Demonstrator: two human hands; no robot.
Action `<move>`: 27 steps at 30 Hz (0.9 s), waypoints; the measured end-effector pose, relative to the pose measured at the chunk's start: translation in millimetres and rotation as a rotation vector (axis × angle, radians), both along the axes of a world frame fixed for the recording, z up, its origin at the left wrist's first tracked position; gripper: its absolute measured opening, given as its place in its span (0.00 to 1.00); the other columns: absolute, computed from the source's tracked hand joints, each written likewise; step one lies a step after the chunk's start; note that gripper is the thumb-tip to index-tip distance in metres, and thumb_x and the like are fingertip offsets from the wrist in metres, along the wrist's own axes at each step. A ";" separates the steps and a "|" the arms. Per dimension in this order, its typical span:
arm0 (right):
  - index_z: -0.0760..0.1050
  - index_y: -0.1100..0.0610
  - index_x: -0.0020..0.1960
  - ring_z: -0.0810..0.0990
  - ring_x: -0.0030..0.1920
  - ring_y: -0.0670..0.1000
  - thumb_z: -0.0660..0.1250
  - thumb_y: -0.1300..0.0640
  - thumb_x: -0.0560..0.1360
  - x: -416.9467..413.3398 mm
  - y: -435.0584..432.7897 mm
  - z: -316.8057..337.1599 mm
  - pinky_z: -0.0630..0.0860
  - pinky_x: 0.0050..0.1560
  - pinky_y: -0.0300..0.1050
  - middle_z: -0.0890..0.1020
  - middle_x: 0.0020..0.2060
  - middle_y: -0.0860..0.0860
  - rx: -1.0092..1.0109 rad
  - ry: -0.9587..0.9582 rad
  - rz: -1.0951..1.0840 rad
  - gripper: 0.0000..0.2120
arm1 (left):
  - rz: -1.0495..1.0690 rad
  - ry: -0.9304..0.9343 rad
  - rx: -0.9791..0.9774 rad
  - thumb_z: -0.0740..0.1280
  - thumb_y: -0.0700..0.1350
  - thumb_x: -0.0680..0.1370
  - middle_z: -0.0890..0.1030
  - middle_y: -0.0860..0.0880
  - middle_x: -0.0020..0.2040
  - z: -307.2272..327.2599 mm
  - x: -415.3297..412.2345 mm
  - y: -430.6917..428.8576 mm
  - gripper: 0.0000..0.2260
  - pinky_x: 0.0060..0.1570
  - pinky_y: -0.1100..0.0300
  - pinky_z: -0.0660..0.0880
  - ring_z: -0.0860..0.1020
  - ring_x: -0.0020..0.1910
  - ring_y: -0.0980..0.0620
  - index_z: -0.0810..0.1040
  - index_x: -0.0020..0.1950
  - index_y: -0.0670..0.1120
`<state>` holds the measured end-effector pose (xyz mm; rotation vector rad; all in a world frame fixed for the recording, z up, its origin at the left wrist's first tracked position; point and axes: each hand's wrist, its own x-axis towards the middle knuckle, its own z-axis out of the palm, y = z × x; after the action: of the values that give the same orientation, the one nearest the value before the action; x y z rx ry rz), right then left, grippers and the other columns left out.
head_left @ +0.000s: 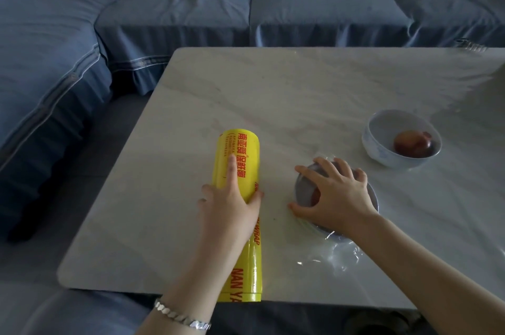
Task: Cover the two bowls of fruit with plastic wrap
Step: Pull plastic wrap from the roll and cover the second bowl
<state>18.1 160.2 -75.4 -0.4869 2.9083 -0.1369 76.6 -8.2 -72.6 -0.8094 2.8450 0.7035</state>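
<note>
Two hands work — our left hand [232, 206] clasps the yellow wrap roll [237, 151], our right hand [338, 195] presses spread fingers [326, 169] on the wrapped bowl [306, 189].

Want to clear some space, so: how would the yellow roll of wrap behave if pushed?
Sideways it would probably roll: the yellow roll is a smooth cylinder lying on a polished table, held by the left hand. Pushed toward the camera it might tip off, since its near end reaches the table edge. It looks thick, so likely hefty.
</note>
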 end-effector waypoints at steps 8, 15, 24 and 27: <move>0.56 0.35 0.69 0.51 0.74 0.54 0.46 0.25 0.55 1.5 -1.5 1.0 0.52 0.70 0.60 0.58 0.73 0.44 -0.007 -0.021 -0.005 0.42 | 0.009 -0.026 -0.047 0.60 0.67 0.72 0.66 0.40 0.59 -2.6 -0.6 -2.3 0.38 0.53 0.51 0.70 0.72 0.54 0.40 0.40 0.74 0.62; 0.61 0.45 0.70 0.51 0.74 0.57 0.66 0.36 0.66 -16.6 -26.6 19.3 0.51 0.72 0.57 0.60 0.72 0.52 -0.095 -0.195 -0.071 0.36 | -0.065 0.106 -0.008 0.64 0.54 0.73 0.67 0.36 0.61 -3.1 -22.4 -8.1 0.27 0.52 0.50 0.70 0.71 0.55 0.35 0.58 0.68 0.47; 0.64 0.60 0.70 0.70 0.65 0.59 0.59 0.49 0.78 -62.0 -81.9 11.8 0.67 0.62 0.47 0.72 0.66 0.59 -0.163 -0.407 0.071 0.24 | -0.014 0.117 -0.072 0.63 0.55 0.72 0.69 0.39 0.58 -4.4 -23.9 -4.2 0.28 0.52 0.51 0.71 0.72 0.55 0.39 0.58 0.68 0.47; 0.72 0.58 0.64 0.72 0.62 0.59 0.58 0.49 0.78 -58.7 -77.4 15.2 0.68 0.58 0.46 0.76 0.60 0.59 -0.135 -0.360 0.101 0.19 | -0.037 0.114 -0.071 0.62 0.59 0.73 0.68 0.40 0.60 -4.2 -23.8 -3.9 0.33 0.53 0.51 0.71 0.72 0.55 0.40 0.52 0.73 0.52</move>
<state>-40.7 82.8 -60.1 -0.5640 2.5285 -0.3673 52.7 -12.1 -76.8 -0.7475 2.9937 0.6682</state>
